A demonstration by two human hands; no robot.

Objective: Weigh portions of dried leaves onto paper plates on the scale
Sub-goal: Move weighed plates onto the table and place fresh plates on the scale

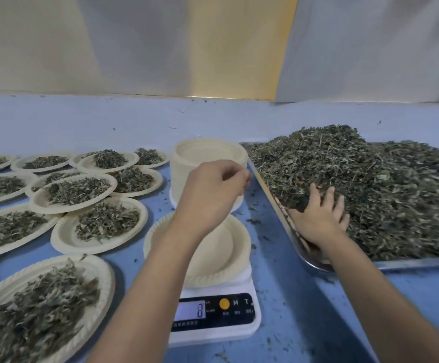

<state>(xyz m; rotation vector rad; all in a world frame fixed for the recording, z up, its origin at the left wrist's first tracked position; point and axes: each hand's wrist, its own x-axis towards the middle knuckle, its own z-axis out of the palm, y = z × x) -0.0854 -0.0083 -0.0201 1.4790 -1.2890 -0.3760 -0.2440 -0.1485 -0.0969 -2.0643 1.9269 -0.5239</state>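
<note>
Backdrop: pale sheeting (134, 43) hangs behind a blue table (82, 121) flecked with stray leaf crumbs.

Metal tray (409, 263): at the right of the table, its near corner close to the scale. It carries a large heap of dried leaves (370, 184), piled above the rim.

Filled plates (63, 237): many paper plates cover the left of the table, each with a portion of leaves. Several overlap or rest on their neighbours.

Stack of empty plates (207, 153): stands at centre rear, between the filled plates and the tray, just behind the scale.

Scale (239, 334): white, at centre front. Its lit display (189, 310) seems to read 3, with a round yellow button beside it.

Plate on the scale (228, 247): one paper plate sits on the platform, with no leaves on the part that shows.

Right hand (320, 218): laid on the near left slope of the leaf heap inside the tray, fingers straight and spread, tips pressed into the leaves.

Left hand (210, 192): raised above the plate on the scale, in front of the stack, with fingers curled toward the thumb. Whether it pinches anything cannot be told.
</note>
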